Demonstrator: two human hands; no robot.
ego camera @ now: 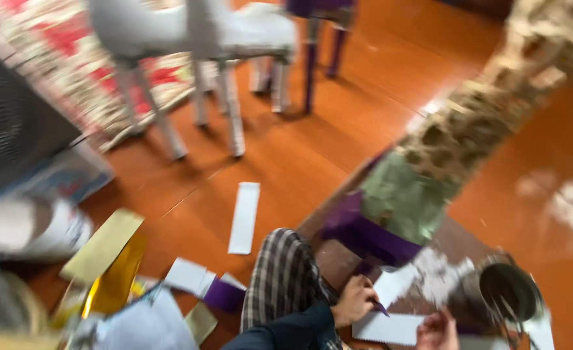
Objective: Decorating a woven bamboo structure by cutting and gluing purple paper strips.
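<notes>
The frame is blurred by motion. My left hand point(354, 301) reaches out of a dark sleeve past my plaid-trousered knee point(283, 279), fingers closed around a small purple piece point(381, 309). Just below it a white paper sheet point(390, 328) lies on a brown board point(458, 240). My right hand point(436, 330) sits at the bottom edge, touching the right end of that sheet; its grip is too blurred to read. Ahead of both hands lies a long paper-covered object point(429, 175) with purple, green and mottled gold sections, running toward the upper right.
A round metal tin point(510, 291) stands right of my hands. On the orange wooden floor lie a white paper strip point(244, 217), gold sheets point(105, 249) and a purple scrap point(225, 295). A white chair point(195, 39), purple stool legs point(312, 58) and a patterned rug point(59, 58) are farther off.
</notes>
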